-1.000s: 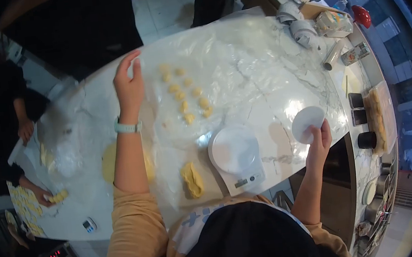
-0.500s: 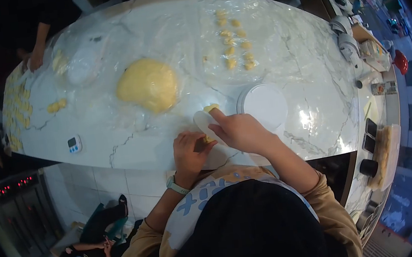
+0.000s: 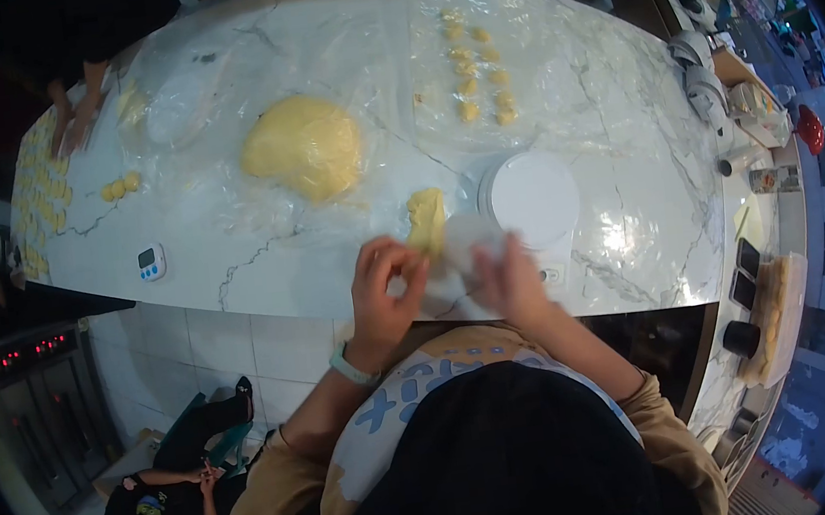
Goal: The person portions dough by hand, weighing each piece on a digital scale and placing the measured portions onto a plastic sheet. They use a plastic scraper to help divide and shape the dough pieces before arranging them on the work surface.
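A strip of yellow dough lies on the marble table in front of me. My left hand, with a light watch band on its wrist, has its fingers curled and closed at the strip's near end. To the right, my right hand is smeared by motion and grips a translucent white dough scraper, just beside the strip. A white kitchen scale with a round top stands right beyond the scraper. Farther back, a large mound of yellow dough rests on clear plastic film.
Small dough pieces sit in two rows on plastic film at the back. A timer lies left. A co-worker's hands are over more pieces at the far left. Someone sits below the table's edge. A side counter holds containers.
My right hand has moved right and toward me with the scraper, uncovering the dough strip and the scale's front. The co-worker's hands have shifted over the pieces. The camera view has shifted slightly.
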A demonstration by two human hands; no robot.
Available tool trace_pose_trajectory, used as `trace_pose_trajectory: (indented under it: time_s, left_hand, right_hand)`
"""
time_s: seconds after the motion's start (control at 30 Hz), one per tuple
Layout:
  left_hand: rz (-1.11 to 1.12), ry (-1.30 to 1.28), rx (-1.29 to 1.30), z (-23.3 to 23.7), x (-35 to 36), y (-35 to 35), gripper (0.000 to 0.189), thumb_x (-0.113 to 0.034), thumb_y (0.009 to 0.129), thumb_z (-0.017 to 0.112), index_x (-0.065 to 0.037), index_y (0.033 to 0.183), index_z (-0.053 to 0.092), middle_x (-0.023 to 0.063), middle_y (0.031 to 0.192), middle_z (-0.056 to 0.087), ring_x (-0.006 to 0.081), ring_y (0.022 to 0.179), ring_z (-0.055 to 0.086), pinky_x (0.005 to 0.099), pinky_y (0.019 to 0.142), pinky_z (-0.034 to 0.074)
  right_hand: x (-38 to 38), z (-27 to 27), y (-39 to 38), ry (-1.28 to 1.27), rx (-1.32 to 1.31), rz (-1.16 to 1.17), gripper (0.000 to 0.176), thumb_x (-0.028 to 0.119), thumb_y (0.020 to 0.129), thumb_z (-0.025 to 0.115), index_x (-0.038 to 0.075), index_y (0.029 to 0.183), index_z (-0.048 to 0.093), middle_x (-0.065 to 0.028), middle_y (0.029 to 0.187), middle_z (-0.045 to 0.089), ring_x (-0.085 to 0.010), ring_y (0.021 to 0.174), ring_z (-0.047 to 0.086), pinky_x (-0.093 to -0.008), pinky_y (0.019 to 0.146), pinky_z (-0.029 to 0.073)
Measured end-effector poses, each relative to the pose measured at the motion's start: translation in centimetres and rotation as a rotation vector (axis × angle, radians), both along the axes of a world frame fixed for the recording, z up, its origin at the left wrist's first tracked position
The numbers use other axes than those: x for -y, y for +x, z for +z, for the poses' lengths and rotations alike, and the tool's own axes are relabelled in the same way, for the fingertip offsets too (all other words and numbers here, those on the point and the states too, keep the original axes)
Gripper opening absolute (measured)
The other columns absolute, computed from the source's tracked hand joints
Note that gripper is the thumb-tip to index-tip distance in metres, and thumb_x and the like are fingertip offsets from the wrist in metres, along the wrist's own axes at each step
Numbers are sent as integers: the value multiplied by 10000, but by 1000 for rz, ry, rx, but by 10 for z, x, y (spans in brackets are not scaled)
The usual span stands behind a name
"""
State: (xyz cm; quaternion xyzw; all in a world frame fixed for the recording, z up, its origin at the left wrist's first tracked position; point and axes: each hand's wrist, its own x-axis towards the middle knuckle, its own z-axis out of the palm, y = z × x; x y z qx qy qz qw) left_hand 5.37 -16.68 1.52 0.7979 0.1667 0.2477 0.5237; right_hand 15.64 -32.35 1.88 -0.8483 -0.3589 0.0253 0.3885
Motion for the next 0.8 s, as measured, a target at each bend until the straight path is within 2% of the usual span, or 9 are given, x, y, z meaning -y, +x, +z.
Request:
trace_pose_trajectory:
  time_s: [0.03, 0.13, 0.17, 0.27, 0.3, 0.4, 0.47, 0.73, 0.8]
  left_hand:
    - [-98, -189, 9, 4, -4, 13, 162, -48, 826, 658, -3, 964, 587, 91, 983, 566, 147, 899, 573, 309, 740, 502]
    - [-315, -715, -70, 32, 1, 68, 170, -60, 891, 590, 9, 1045, 582, 102, 1093, 559, 139, 962, 566, 286, 797, 493]
    - [-407, -1056, -176, 38, 8, 83, 193, -63, 910, 561, 15, 1086, 579, 110, 1145, 552, 148, 991, 565, 274, 832, 483]
    - [-495, -1275, -216, 22, 27, 108, 285, -129, 927, 554, 25, 1167, 548, 124, 1212, 535, 158, 1064, 546, 276, 925, 440]
    - [-514, -1274, -225, 16, 28, 105, 285, -129, 927, 554, 25, 1167, 548, 124, 1212, 535, 158, 1064, 546, 276, 925, 440]
    - [-479, -522, -153, 2, 19, 74, 398, -196, 874, 640, -23, 1216, 533, 128, 1179, 515, 211, 1066, 521, 321, 935, 417]
    - [-112, 512, -66, -1, 10, 51, 540, -232, 777, 737, -86, 1252, 527, 135, 1132, 470, 274, 1038, 482, 343, 898, 406]
    - [-261, 294, -224, -12, -20, 48, 499, -129, 763, 737, -78, 1228, 563, 118, 1030, 542, 233, 907, 563, 318, 784, 465]
    - [-325, -166, -273, -12, -28, 52, 448, -46, 811, 669, -30, 1241, 541, 161, 1101, 557, 182, 927, 593, 270, 754, 484]
  right_hand:
    - [5, 22, 7, 27, -164, -170, 247, 132, 886, 582, -16, 980, 409, -177, 573, 548, -326, 440, 550, -393, 381, 388]
    - [19, 51, 34, 411, -267, -404, 224, 178, 947, 509, -4, 983, 383, -80, 636, 580, -88, 470, 537, -246, 386, 401]
    - [25, 56, 40, 418, -254, -429, 224, 178, 947, 509, -4, 983, 383, -80, 636, 580, -88, 470, 537, -246, 386, 401]
    - [45, 67, 45, 593, -224, -514, 204, 194, 964, 479, 18, 1011, 387, -60, 747, 544, -59, 485, 496, -200, 394, 394]
    - [52, 69, 44, 596, -215, -531, 204, 194, 964, 479, 18, 1011, 387, -60, 747, 544, -59, 485, 496, -200, 394, 394]
    - [75, 69, 36, 625, -217, -643, 219, 216, 965, 477, 31, 1044, 390, -55, 841, 525, -58, 556, 514, -191, 393, 396]
    - [86, 66, 34, 638, -218, -684, 226, 228, 966, 476, 34, 1046, 391, -54, 842, 525, -60, 559, 516, -194, 393, 396]
    - [82, 78, 30, 717, -233, -742, 237, 253, 966, 476, 40, 1036, 402, -49, 831, 530, -65, 553, 514, -205, 386, 383]
    - [80, 86, 31, 729, -213, -753, 241, 259, 965, 480, 41, 1036, 405, -45, 824, 531, -65, 553, 514, -206, 385, 382]
